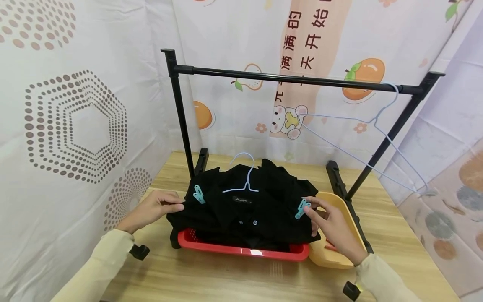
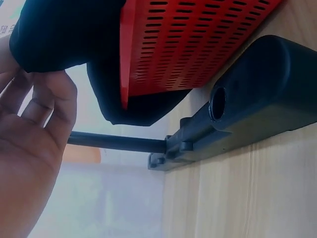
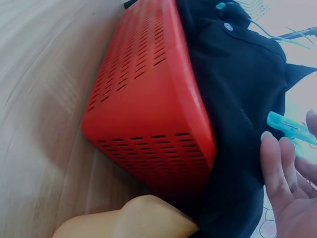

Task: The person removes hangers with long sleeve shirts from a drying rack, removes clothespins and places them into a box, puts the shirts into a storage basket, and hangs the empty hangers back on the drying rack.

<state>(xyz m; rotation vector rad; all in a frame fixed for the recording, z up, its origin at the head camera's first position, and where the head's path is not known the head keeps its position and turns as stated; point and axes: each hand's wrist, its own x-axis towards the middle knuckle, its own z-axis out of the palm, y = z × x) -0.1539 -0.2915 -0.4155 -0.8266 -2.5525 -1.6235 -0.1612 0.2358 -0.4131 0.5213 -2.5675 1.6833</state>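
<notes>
A black shirt [image 1: 226, 214] with a blue wire hanger [image 1: 247, 184] in its collar lies over a red basket [image 1: 241, 251]. One teal clothespin [image 1: 198, 194] is clipped near the shirt's left shoulder. My left hand [image 1: 160, 205] pinches the cloth edge beside it; in the left wrist view, fingers [image 2: 59, 94] curl against the black fabric. At the opposite shoulder, my right hand [image 1: 332, 222] pinches a second teal clothespin [image 1: 302, 208] on the shirt. The right wrist view shows this teal clothespin [image 3: 290, 128] between thumb and fingers.
A black garment rack [image 1: 294, 78] stands over the wooden table [image 1: 211, 281]. From its bar's right end hangs another blue wire hanger [image 1: 373, 121]. A yellow basket [image 1: 339, 201] with small red items [image 1: 330, 246] sits right of the red one. Patterned curtains hang behind.
</notes>
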